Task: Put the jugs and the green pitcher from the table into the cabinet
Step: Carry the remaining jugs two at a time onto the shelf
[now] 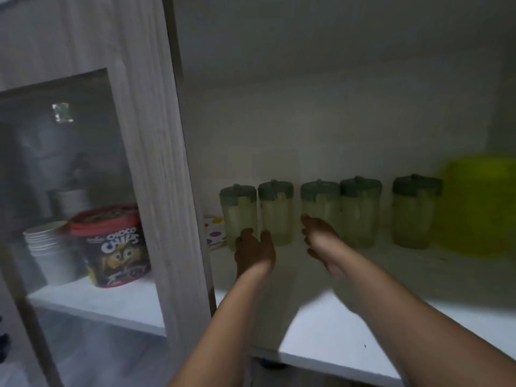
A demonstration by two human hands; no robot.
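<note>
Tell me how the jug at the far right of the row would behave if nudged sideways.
The rightmost jug is tall and narrow, so a high push would probably tip it. It looks empty, likely light. Space on its left means it could slide freely.

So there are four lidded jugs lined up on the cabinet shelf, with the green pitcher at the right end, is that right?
Not quite: the head view shows five lidded jugs on the cabinet shelf, not four. The green pitcher does stand at the right end of the row. The left hand and right hand reach in at the jugs on the left.
</note>
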